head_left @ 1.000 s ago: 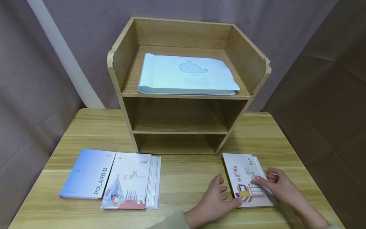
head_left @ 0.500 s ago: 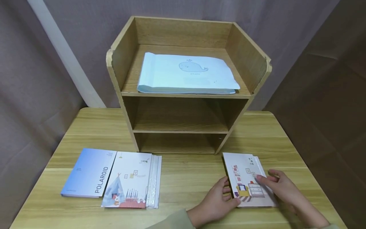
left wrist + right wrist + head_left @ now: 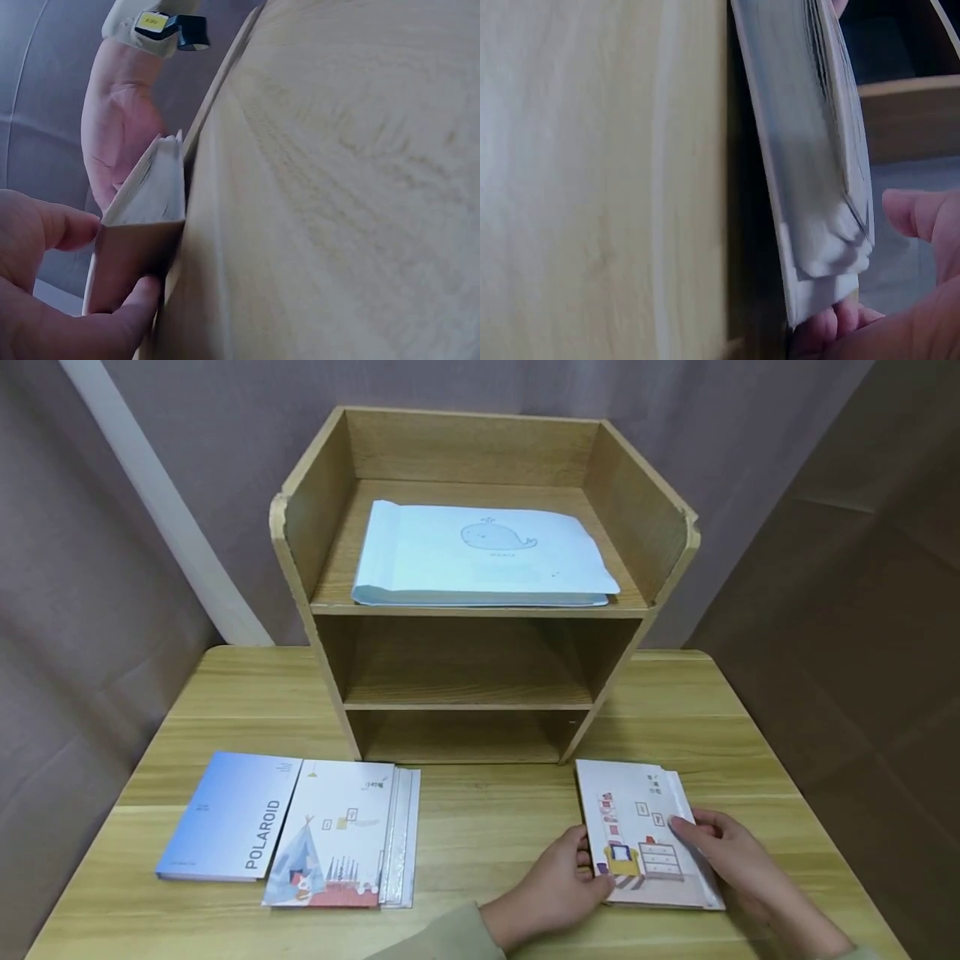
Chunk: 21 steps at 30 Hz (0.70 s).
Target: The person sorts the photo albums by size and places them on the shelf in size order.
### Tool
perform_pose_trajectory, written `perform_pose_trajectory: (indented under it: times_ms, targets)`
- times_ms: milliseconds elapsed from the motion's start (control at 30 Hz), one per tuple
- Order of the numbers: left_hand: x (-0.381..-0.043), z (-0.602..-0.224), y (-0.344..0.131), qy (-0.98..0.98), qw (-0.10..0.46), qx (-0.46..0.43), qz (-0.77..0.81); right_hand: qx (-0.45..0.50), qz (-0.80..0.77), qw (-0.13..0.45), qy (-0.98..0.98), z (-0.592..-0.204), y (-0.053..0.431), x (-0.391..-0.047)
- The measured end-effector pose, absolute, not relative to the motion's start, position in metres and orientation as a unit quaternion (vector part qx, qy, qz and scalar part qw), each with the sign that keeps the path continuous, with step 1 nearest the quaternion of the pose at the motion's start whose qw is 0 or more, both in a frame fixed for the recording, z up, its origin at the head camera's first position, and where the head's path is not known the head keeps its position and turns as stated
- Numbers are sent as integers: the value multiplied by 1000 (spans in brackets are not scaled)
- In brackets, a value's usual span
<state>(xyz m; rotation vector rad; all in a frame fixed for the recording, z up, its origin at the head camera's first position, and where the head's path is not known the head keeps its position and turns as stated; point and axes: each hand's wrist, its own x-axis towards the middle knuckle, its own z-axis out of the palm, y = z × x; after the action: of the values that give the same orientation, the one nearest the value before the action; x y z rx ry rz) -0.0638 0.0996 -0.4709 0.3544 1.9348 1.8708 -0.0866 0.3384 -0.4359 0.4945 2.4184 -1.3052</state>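
Observation:
A small white album (image 3: 633, 835) with a drawn room on its cover lies at the table's front right. My left hand (image 3: 558, 881) holds its left edge, the thumb at the lower corner of the cover. On the opposite side my right hand (image 3: 738, 860) grips the right edge with its thumb over the cover. In the left wrist view, the left thumb and a finger straddle the album's spine (image 3: 124, 259). The right wrist view shows the fanned pages (image 3: 802, 150) from the side, with right fingertips (image 3: 829, 326) at the lower cover's edge.
A wooden shelf unit (image 3: 472, 706) stands at the table's back; a whale-print book (image 3: 427, 552) lies on its top. At the front left lie a blue POLAROID album (image 3: 225, 818) and a white tent-print album (image 3: 330, 835) atop others. Curtains (image 3: 187, 443) enclose the table.
My left hand has moved in against the album's left edge and now grips it. My right hand's hold has closed in on the right edge. The other albums have stayed put.

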Motion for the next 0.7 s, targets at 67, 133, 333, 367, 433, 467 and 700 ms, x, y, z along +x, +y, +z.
perform_pose_trajectory:
  times_ms: [67, 133, 333, 367, 433, 467, 700]
  targets:
    - [-64, -468, 98, 704, 212, 117, 667, 180, -456, 176, 854, -436, 336, -86]
    - [-64, -464, 96, 708, 217, 109, 663, 181, -454, 170, 856, -436, 333, -85]
    - [-61, -459, 87, 724, 224, 107, 644, 180, -512, 137, 829, -437, 321, -80]
    - [-60, -459, 84, 725, 224, 108, 642, 176, -529, 137, 819, -436, 319, -79]
    - [-59, -457, 78, 732, 218, 112, 635, 167, -567, 139, 795, -434, 314, -77]
    - [-58, -456, 74, 735, 216, 116, 632, 160, -581, 141, 785, -433, 312, -76]
    - [-57, -447, 41, 762, 178, 158, 602, 69, -657, 169, 732, -423, 293, -74]
